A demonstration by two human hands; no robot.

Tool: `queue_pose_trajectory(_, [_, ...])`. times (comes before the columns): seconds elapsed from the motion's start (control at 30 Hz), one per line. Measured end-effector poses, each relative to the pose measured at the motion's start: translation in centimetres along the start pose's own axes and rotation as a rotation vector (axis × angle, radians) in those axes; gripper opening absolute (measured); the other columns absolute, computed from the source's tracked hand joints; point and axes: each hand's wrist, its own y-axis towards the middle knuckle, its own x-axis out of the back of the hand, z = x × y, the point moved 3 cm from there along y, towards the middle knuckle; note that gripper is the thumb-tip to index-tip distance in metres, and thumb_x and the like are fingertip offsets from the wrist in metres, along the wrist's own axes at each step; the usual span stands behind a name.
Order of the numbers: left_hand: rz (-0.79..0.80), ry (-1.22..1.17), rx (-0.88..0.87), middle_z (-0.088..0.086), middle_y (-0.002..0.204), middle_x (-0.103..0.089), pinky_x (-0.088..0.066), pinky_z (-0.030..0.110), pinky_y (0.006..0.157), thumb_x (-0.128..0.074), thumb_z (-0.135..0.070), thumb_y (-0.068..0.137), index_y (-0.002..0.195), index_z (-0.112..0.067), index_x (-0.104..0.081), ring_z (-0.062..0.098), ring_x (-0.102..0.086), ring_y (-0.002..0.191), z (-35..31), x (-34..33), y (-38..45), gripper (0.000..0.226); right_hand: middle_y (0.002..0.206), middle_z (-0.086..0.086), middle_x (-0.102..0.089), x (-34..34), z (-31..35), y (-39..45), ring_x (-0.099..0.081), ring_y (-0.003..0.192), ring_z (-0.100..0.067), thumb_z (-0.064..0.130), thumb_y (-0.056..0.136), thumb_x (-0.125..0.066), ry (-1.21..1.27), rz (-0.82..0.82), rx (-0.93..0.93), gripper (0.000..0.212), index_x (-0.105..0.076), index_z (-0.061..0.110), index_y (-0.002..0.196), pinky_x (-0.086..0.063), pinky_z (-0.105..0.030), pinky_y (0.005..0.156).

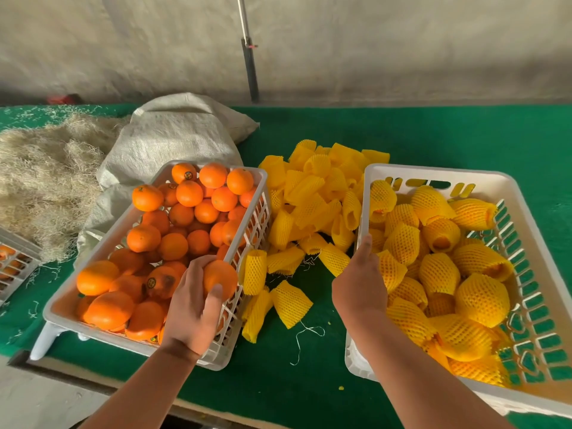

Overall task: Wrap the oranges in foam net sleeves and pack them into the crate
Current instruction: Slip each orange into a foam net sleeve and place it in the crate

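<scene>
My left hand grips a bare orange over the right rim of the white crate of unwrapped oranges. A pile of yellow foam net sleeves lies on the green table between the two crates. The white packing crate on the right holds several oranges wrapped in sleeves. My right hand hovers at that crate's left wall, one digit pointing straight up along the rim, beside a loose sleeve. Its other fingers are hidden, and I see nothing held in it.
A grey woven sack and a heap of straw-like wood wool lie behind the orange crate. Part of another crate shows at the left edge. A dark pole stands against the wall. The table's front edge runs below my forearms.
</scene>
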Motion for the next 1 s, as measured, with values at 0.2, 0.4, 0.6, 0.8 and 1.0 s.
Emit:
queue_pose_trajectory(0.2, [0.015, -0.005, 0.016, -0.003, 0.119, -0.060, -0.050, 0.035, 0.082, -0.038, -0.062, 0.093, 0.136, -0.031, -0.048, 0.005, -0.057, 0.109, -0.2, 0.1, 0.1, 0.054, 0.138, -0.016, -0.050, 0.5, 0.4, -0.1, -0.065, 0.097, -0.025, 0.005, 0.094, -0.066, 0.023, 0.028, -0.005, 0.092, -0.008, 0.018, 0.164, -0.056, -0.029, 0.064])
queue_pose_trajectory(0.4, [0.022, -0.006, 0.025, -0.003, 0.123, -0.059, -0.049, 0.033, 0.085, -0.037, -0.063, 0.093, 0.138, -0.030, -0.048, 0.005, -0.055, 0.109, -0.1, 0.1, 0.0, 0.057, 0.145, -0.019, -0.040, 0.3, 0.4, -0.1, -0.061, 0.108, -0.030, 0.004, 0.093, -0.066, 0.018, 0.052, -0.012, 0.091, -0.010, 0.019, 0.162, -0.056, -0.029, 0.064])
queue_pose_trajectory(0.6, [0.035, -0.045, 0.031, -0.005, 0.126, -0.059, -0.045, 0.021, 0.085, -0.036, -0.063, 0.094, 0.139, -0.030, -0.048, -0.004, -0.053, 0.114, 0.1, 0.2, 0.1, 0.057, 0.158, -0.022, -0.026, 1.7, 1.8, -0.8, -0.034, 0.143, -0.043, 0.026, 0.092, -0.073, -0.216, -0.031, 0.089, 0.084, -0.024, 0.013, 0.159, -0.043, -0.057, 0.111])
queue_pose_trajectory(0.8, [-0.030, -0.131, 0.078, -0.021, 0.116, -0.058, -0.051, 0.031, 0.075, -0.037, -0.059, 0.095, 0.135, -0.039, -0.048, 0.009, -0.061, 0.102, 1.0, 0.3, 0.3, 0.046, 0.151, -0.014, -0.048, -0.1, 5.2, -2.6, -0.039, 0.145, -0.034, 0.028, 0.096, -0.067, -0.273, -0.063, 0.463, 0.054, -0.050, 0.018, 0.146, -0.027, -0.060, 0.122])
queue_pose_trajectory(1.0, [-0.145, -0.475, 0.404, -0.007, 0.096, -0.060, -0.055, 0.050, 0.053, -0.045, -0.052, 0.094, 0.129, -0.030, -0.055, 0.035, -0.063, 0.080, 2.3, 0.3, 0.4, 0.043, 0.145, -0.002, -0.051, -6.0, 8.6, -3.5, -0.043, 0.138, -0.024, 0.031, 0.106, -0.048, -0.272, 0.245, 0.512, 0.035, -0.048, 0.026, 0.141, -0.033, -0.049, 0.119])
